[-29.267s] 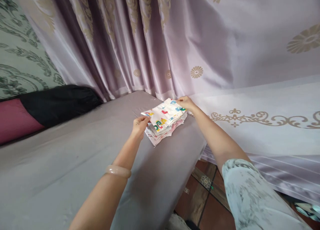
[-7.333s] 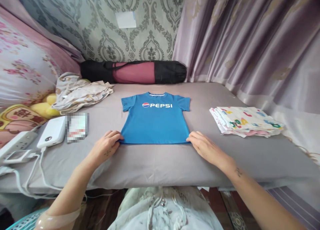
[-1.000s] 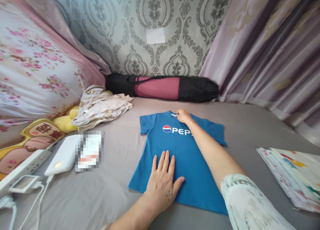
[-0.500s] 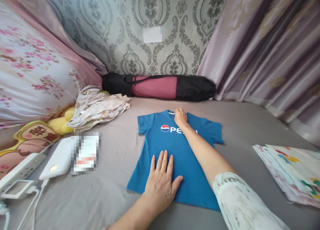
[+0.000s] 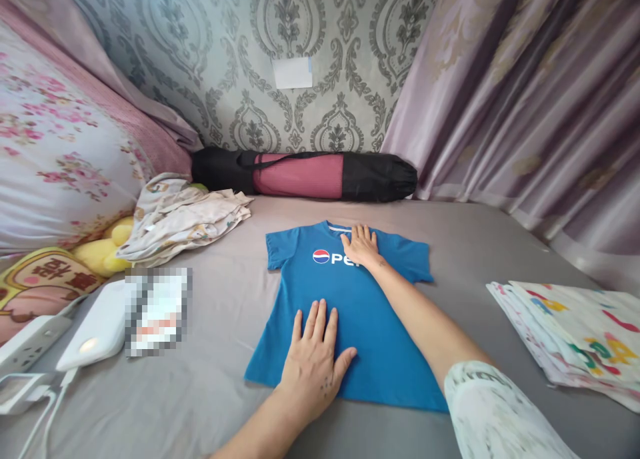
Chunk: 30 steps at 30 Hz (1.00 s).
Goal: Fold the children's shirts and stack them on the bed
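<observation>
A blue T-shirt (image 5: 320,292) with a round logo and white lettering lies spread out on a grey bedsheet (image 5: 210,392), its collar towards the wall. My left hand (image 5: 313,359) rests flat on the lower left part of the shirt, fingers apart. Near the collar, my right hand (image 5: 361,246) presses flat on the shirt with its fingers spread, and it covers part of the lettering. Neither hand grips the fabric. My right forearm crosses over the right side of the shirt.
Folded patterned cloths (image 5: 575,332) lie at the right. A rolled mat in a black and pink bag (image 5: 300,176) lies along the wall. At the left are a crumpled cloth (image 5: 185,212), a yellow plush toy (image 5: 103,252), a white device (image 5: 97,326), a power strip (image 5: 35,346) and cables.
My right hand has gone from bunched fingers at the collar to lying flat with fingers spread. My left hand stays on the shirt. The whole view has shifted slightly.
</observation>
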Motion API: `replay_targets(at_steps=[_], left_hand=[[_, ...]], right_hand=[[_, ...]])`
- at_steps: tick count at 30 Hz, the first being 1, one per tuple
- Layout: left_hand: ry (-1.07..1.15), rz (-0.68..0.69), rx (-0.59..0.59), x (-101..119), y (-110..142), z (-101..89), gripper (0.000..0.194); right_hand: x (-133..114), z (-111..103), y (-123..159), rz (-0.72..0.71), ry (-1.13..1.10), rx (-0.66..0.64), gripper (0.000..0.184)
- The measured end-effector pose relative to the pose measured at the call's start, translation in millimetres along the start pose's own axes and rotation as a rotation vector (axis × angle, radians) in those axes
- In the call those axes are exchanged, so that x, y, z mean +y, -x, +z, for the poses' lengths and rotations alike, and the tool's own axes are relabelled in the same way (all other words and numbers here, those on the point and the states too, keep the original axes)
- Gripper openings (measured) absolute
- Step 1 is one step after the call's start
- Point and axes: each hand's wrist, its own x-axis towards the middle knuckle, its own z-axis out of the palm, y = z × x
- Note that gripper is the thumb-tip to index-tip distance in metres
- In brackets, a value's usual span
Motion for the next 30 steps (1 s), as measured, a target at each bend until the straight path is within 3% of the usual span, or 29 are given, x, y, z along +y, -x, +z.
replay_targets(at_steps=[8,11,13,15,23,27,30], left_hand=[[0.014,-0.027,0.073,-9.0,-3.4,-3.7,0.058],[-0.013,-0.084,0.147,-16.6,-4.8,-4.6,0.056],[-0.035,-0.114,0.158,-20.1,-4.2,-1.9,0.059],[-0.047,-0.135,0.137,-21.2,-2.9,2.6,0.064],[-0.056,-0.177,0.07,-16.2,-0.7,6.3,0.067],[-0.052,-0.174,0.052,-16.8,-0.9,4.9,0.067],[-0.039,-0.17,0.039,-18.3,-0.5,4.3,0.066]], right_hand=[[-6.9,-9.9,3.6,0.01,0.006,-0.001,0.069],[-28.8,-10.4,16.5,-0.188,0.016,0.042,0.066],[-45.8,-7.0,22.4,-0.361,-0.002,-0.024,0.066],[-60.0,-2.0,22.4,-0.424,-0.015,-0.102,0.068],[-78.0,9.8,-10.0,-0.303,-0.004,-0.08,0.07],[-80.4,13.2,-13.7,-0.293,-0.016,-0.038,0.069],[-78.9,8.4,-13.7,-0.308,-0.044,-0.085,0.068]])
